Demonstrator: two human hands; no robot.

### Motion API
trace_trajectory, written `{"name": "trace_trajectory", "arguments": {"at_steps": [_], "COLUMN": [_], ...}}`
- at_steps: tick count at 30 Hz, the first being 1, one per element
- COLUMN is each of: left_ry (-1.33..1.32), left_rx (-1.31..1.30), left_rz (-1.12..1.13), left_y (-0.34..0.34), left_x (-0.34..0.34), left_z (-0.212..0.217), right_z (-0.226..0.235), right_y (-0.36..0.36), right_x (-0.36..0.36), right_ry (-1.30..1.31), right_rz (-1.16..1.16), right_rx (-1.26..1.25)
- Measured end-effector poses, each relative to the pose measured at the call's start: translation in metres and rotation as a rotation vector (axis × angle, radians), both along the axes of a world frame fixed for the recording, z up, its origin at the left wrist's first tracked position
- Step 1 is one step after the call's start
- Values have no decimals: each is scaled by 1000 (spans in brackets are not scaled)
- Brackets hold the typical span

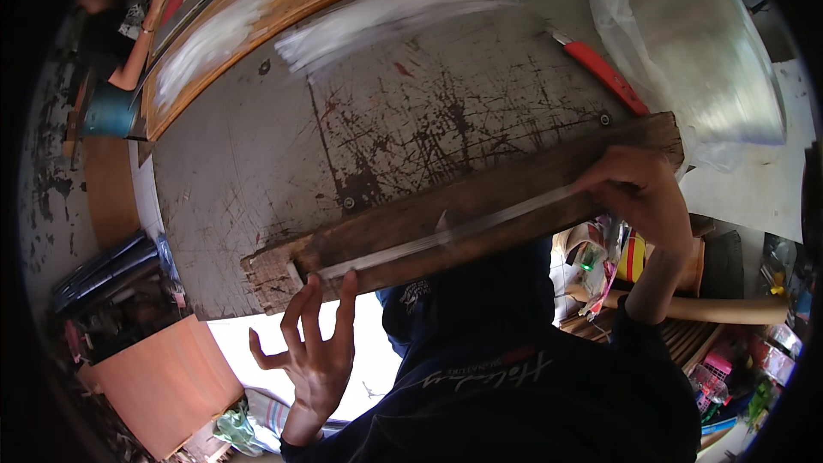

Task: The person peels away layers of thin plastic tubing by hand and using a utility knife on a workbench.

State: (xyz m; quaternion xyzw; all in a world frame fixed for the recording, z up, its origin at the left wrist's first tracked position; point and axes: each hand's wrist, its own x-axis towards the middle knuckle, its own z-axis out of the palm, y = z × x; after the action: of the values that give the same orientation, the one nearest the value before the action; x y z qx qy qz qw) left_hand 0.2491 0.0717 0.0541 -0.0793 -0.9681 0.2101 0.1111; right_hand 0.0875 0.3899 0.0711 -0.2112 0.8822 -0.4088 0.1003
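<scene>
**Inspector:** Your left hand (310, 351) is spread wide, fingertips at the near end of the thin pale strip (446, 236) lying along the wooden batten (480, 206). Your right hand (634, 193) pinches its far end.

**Operator:** Stage?

**Inspector:** Aligning, I judge. Next calls for the strip pressed flat on the scratched table (360, 120), clear of the red-handled knife (604, 73).

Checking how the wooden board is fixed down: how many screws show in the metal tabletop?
3: one screw near the far left edge, one screw beside the wooden board, one screw at its right end. Others may be hidden.
</scene>
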Motion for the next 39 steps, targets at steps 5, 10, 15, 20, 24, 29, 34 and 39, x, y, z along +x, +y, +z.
{"name": "trace_trajectory", "arguments": {"at_steps": [5, 10, 15, 20, 24, 29, 34, 39], "left_ry": [-46, -67, -66, 72, 85, 123, 131, 191], "left_rx": [8, 90, 169, 176, 439, 554, 557, 533], "left_rz": [1, 40, 31, -203, -574, -642, -668, -626], "left_y": [0, 4, 7, 31, 94, 134, 135, 137], "left_x": [-1, -7, -18, -34, -67, -101, -103, -104], "left_z": [6, 11, 15, 3, -16, -26, -28, -26], "right_z": [0, 3, 5, 7, 6, 2, 8, 19], "right_y": [-3, -8, -10, -9, -16, -14, -10, -3], "right_x": [0, 3, 7, 11, 12, 12, 10, 4], "right_ry": [23, -5, 14, 49, 69, 110, 118, 237], "right_rz": [-9, -74, -106, -137, -139, -138, -123, 8], "right_rx": [29, 109, 128, 154, 149, 129, 226, 363]}}
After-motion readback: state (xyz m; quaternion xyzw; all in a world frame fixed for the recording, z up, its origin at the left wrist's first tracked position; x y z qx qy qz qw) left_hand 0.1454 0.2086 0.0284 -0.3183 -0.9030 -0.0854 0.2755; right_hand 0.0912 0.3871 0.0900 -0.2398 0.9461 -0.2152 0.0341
